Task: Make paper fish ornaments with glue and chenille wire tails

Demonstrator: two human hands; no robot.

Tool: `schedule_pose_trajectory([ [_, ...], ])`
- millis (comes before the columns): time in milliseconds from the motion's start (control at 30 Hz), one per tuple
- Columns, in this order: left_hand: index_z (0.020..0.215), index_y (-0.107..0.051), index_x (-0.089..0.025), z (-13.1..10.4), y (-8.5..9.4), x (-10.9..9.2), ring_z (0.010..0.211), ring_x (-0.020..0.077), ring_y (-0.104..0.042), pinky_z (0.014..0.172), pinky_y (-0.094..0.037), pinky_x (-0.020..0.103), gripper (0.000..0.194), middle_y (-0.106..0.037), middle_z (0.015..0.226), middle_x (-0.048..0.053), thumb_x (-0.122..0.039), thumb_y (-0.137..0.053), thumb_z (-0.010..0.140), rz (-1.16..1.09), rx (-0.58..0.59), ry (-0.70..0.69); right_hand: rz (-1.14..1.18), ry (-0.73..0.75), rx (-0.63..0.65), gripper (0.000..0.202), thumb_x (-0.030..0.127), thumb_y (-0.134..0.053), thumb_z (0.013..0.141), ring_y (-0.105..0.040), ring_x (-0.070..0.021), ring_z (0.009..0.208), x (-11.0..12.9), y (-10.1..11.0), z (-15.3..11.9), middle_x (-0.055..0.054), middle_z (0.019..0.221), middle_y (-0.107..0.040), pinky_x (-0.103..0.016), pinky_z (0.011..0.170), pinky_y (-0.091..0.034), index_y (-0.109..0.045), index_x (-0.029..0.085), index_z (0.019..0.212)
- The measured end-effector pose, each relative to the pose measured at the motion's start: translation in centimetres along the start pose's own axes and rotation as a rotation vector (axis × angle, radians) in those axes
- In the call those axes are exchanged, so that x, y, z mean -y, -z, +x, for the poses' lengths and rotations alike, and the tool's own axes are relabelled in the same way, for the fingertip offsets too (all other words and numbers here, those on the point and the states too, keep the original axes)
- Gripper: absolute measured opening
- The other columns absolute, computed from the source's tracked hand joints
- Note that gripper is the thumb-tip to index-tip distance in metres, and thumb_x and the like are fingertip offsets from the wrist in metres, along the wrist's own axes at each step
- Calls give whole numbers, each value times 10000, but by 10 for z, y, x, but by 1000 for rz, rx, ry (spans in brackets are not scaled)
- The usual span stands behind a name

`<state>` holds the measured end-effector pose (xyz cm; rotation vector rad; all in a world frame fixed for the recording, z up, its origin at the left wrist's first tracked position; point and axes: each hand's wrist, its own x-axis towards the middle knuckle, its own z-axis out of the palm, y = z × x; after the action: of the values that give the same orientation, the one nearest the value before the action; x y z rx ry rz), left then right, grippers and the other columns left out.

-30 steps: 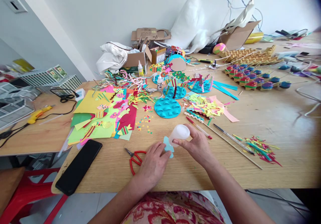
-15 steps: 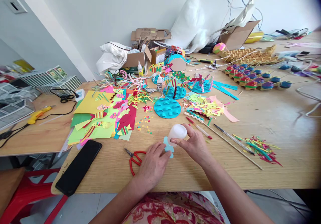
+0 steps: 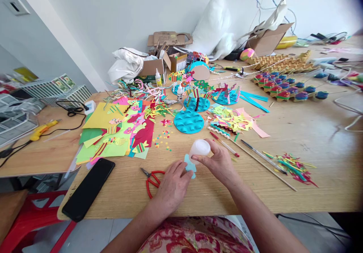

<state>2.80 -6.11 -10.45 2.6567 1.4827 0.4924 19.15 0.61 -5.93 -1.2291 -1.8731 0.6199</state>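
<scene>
My right hand (image 3: 219,162) grips a white translucent squeeze bottle (image 3: 200,150), tilted with its base up toward me and its tip hidden below. Under it lies a small light-blue paper cutout (image 3: 189,165) with wavy edges. The fingers of my left hand (image 3: 175,185) are closed at the cutout's near left edge and hold it to the table. Just left of that hand are red-handled scissors (image 3: 153,179), partly covered by it. Whether anything comes out of the bottle is hidden.
A black phone (image 3: 88,188) lies at the front left corner, near coloured paper sheets (image 3: 104,115) and paper fish. Blue scalloped discs (image 3: 189,122) stand mid-table. To the right lie a wooden stick (image 3: 263,165), a pen (image 3: 249,149) and paper strips (image 3: 295,166); painted egg-carton cups (image 3: 283,90) are farther back.
Both hands, the bottle and the cutout keep almost the same place. The whole view has shifted very slightly.
</scene>
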Motion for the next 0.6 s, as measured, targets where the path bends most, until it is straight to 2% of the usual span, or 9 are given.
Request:
schedule_pose_trajectory([
  [600, 1042, -572, -195, 2, 2, -1, 1090, 222, -466, 923, -442, 401, 223, -547, 1081, 73, -181, -470, 845, 10, 4, 0, 47, 21, 45, 390, 573, -597, 677, -541, -144, 565, 0, 2, -3, 16, 625, -592, -223, 520, -387, -554, 189, 727],
])
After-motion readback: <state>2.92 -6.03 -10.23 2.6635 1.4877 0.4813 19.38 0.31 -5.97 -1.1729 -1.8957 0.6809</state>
